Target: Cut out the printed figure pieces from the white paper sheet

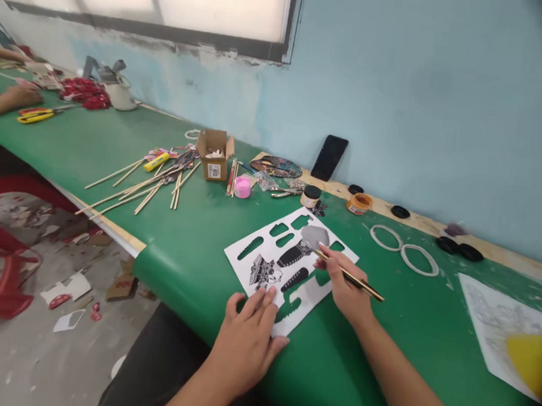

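Note:
A white sheet (237, 248) with several cut-out openings and black printed figures lies at an angle on the green tabletop. My left hand (249, 329) rests on its near edge, fingers spread and lying flat. Over the right part of the sheet, my right hand (346, 287) is closed in a pen grip around a slim black-and-gold pen-like tool (371, 290). The tool's tip points to the upper left, beside a rounded grey shape (315, 234); whether that shape belongs to the sheet or the tool I cannot tell.
Behind the sheet stand a black-lidded jar (310, 197), an orange paint jar (359, 203), a pink pot (242, 187) and a cardboard box (213, 155). A phone (329, 158) leans on the wall. Wooden sticks (126, 195) lie left; white rings (419, 260) right. A co-worker's hand (22, 96) is far left.

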{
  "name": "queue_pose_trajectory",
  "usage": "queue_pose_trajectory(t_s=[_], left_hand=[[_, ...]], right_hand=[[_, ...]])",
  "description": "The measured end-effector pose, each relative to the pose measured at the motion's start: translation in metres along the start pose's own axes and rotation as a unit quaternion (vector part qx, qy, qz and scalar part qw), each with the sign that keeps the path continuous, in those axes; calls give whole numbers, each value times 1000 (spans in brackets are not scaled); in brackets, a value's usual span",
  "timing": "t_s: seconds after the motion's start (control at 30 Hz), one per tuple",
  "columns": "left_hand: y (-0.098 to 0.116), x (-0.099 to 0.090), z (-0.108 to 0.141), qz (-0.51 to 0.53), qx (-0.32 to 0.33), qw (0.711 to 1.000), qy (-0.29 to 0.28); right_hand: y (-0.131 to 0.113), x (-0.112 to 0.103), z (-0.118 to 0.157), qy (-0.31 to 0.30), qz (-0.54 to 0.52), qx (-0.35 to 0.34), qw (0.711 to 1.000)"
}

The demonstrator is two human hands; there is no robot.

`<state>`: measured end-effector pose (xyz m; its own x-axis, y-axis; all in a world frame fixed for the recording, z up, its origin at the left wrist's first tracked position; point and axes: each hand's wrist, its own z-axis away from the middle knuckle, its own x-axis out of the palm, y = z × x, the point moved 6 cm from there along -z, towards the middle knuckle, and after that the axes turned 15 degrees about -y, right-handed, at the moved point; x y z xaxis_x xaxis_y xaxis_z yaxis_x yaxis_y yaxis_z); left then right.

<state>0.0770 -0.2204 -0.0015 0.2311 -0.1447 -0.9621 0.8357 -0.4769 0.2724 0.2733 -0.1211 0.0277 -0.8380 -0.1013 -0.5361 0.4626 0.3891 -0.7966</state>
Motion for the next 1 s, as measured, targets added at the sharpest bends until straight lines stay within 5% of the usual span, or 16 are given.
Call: queue_pose_trajectory(t_s=[0.23,0.33,0.47,0.67,0.87,1.0], left_hand=[[18,7,-21,22,18,1000,10],[16,6,-20,37,18,999,20],[15,6,-19,57,24,998,28],[13,4,-21,73,21,997,9],[0,-1,-27,82,37,995,-37],[-6,-5,-32,85,68,993,-43]], right_hand=[[-7,49,25,-165,-142,77,973],[6,48,27,-150,-161,120,968],[6,38,19,-125,-65,91,986],[2,35,13,-146,2,64,987],[10,36,12,-215,-67,137,965],[3,31,4,-173,-37,57,983]])
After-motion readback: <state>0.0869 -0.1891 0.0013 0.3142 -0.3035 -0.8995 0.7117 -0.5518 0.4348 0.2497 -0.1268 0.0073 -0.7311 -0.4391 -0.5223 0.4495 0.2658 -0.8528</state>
